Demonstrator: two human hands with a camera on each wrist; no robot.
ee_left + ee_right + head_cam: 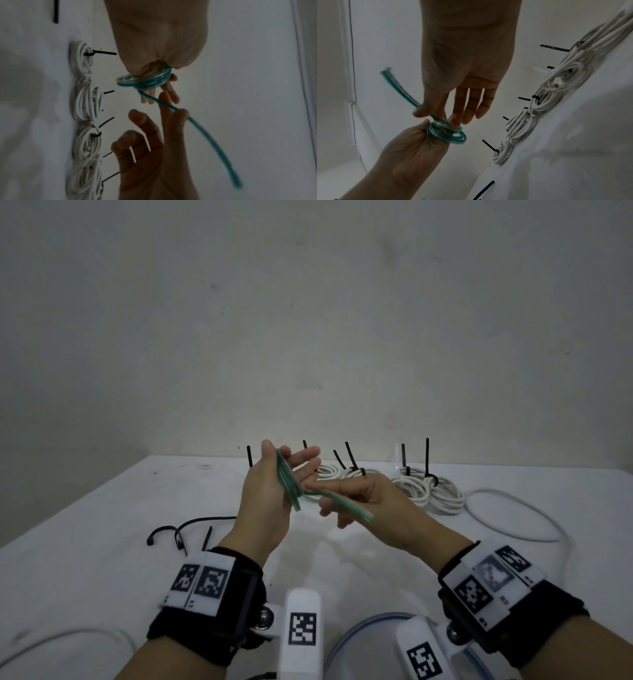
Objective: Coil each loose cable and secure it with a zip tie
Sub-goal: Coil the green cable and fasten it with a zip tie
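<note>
A green translucent cable is wound into a small coil (289, 484) around the fingers of my left hand (270, 494), which is raised above the table with the thumb against the loops. In the left wrist view the coil (145, 81) rings the fingers. My right hand (363, 498) pinches the cable's free tail (346, 503) between thumb and index finger just right of the coil, with its other fingers spread. The tail's cut end (387, 71) sticks out past the thumb. In the right wrist view the coil (447, 134) sits at my left thumb.
Several coiled white cables (424, 487) bound with black zip ties lie in a row along the far table edge by the wall. A loose white cable (520, 508) loops at the right. Loose black zip ties (185, 529) lie at the left. A round pale container (363, 635) is near me.
</note>
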